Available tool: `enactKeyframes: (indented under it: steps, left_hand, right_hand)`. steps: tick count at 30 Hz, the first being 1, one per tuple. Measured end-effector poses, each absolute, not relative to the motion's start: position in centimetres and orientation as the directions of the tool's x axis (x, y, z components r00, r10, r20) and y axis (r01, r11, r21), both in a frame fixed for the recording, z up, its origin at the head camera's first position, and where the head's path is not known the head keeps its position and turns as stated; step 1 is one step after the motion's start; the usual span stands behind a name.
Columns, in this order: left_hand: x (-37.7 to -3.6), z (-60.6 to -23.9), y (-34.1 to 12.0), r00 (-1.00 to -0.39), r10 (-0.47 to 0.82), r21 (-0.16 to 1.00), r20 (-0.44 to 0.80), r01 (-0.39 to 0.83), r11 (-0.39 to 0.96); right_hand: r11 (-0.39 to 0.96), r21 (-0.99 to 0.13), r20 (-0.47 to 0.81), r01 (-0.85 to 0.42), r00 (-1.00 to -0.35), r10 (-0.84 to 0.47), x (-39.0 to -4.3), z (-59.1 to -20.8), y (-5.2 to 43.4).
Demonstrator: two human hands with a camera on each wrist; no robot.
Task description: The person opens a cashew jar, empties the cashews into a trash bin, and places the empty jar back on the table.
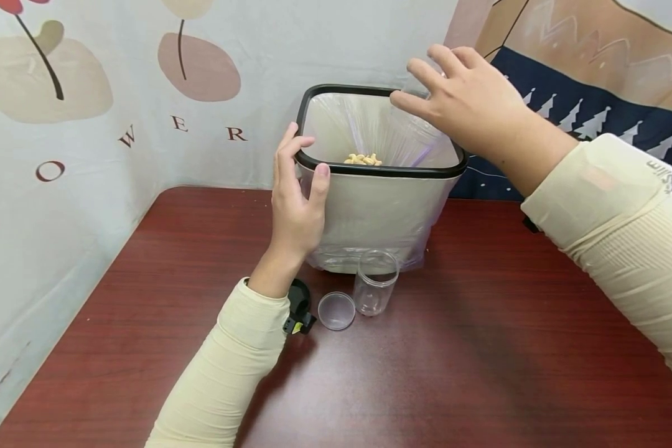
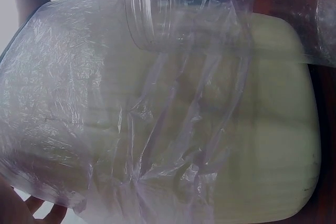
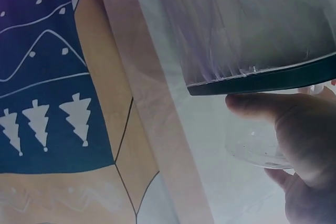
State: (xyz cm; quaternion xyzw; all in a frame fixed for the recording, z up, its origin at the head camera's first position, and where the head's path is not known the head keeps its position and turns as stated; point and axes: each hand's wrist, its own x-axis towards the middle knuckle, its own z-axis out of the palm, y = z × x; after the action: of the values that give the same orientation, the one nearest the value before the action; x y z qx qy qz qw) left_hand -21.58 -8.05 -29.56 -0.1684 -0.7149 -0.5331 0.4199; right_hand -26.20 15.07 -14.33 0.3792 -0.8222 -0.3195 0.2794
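A light trash bin (image 1: 381,211) with a black rim and a thin clear-purple liner stands on the table. Several cashews (image 1: 363,160) show inside it. My left hand (image 1: 298,199) grips the bin's left front corner, thumb on the front and fingers at the rim. Over the right side of the opening, my right hand (image 1: 465,99) holds a clear plastic jar (image 1: 417,87), tilted mouth-down into the bin. In the right wrist view the jar (image 3: 254,142) shows behind the rim, partly hidden by the thumb. The jar's contents cannot be made out.
Before the bin, a second clear jar (image 1: 376,283) stands upright, with a round clear lid (image 1: 336,311) lying to its left. All rest on a reddish-brown table (image 1: 425,373). Printed curtains (image 1: 117,74) hang close behind and at the left.
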Motion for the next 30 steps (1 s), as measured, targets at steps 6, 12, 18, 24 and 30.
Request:
enactKeyframes:
  steps: [6,12,18,24,30]
  left_hand:
    - [-21.7,-29.6,-8.1,-0.587,-0.209,0.619,0.782,0.691,0.373]
    - [-21.8,-29.7,-7.9,-0.591,-0.206,0.621,0.78,0.691,0.37]
    - [-21.9,-29.6,-7.8,-0.598,-0.202,0.625,0.776,0.686,0.372]
    - [-21.8,-29.7,-7.9,-0.606,-0.208,0.635,0.768,0.677,0.374]
    - [-21.9,-29.7,-7.9,-0.598,-0.205,0.627,0.775,0.684,0.372]
  right_hand:
    - [0.547,0.702,0.265,-0.457,-0.545,-0.796,-26.1,-14.5,15.1]
    - [0.604,0.639,0.304,-0.477,-0.565,-0.767,-25.7,-14.6,15.4]
    - [0.683,0.531,0.35,-0.502,-0.603,-0.717,-25.2,-14.6,16.0]
    - [0.727,0.46,0.367,-0.51,-0.636,-0.678,-25.0,-14.7,16.0]
    - [0.77,0.397,0.417,-0.5,-0.649,-0.637,-24.9,-14.9,16.2]
